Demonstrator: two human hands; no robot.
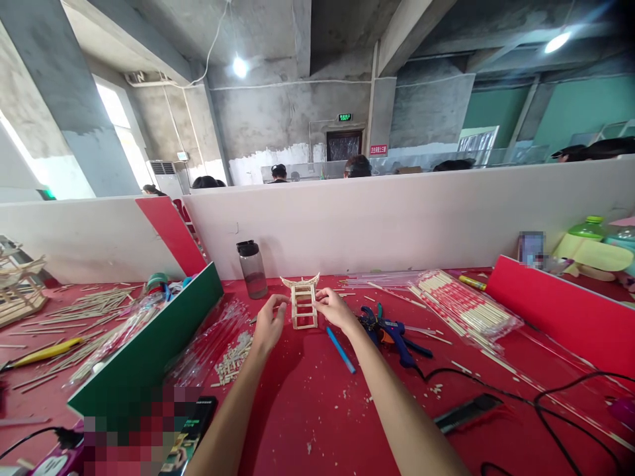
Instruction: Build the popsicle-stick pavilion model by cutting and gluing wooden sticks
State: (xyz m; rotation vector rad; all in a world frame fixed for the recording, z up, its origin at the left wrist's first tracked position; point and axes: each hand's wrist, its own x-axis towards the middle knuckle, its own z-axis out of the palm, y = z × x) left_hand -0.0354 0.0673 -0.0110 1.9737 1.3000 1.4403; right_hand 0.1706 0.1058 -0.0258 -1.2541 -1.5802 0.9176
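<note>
Standing upright mid-tabletop (307, 403), head view: small stick model (304, 324), ladder-like frame with a curved, upswept top; call it clock centre. Left hand (270, 325) at 8–9 o'clock, grip loosely curled with a gap, fingertips just beside the near post, looks clear of it. Right hand (337, 309) at 3–4 o'clock, thumb and fingers at the right post, apparently touching; can't tell if it's really pinched. Around it: bottle (255, 272) at 10, cut stick bits (232, 360) at 8, blue rod (340, 350) at 5, probable glue gun (399, 340) nearer 4, bagged sticks (466, 301) at 3. Handling, my read: very light, stiff along the posts, fragile at joints and top tips, not very slippery. Best hold is both uprights, mid-height, light opposed pinch; keep off the top tips.
</note>
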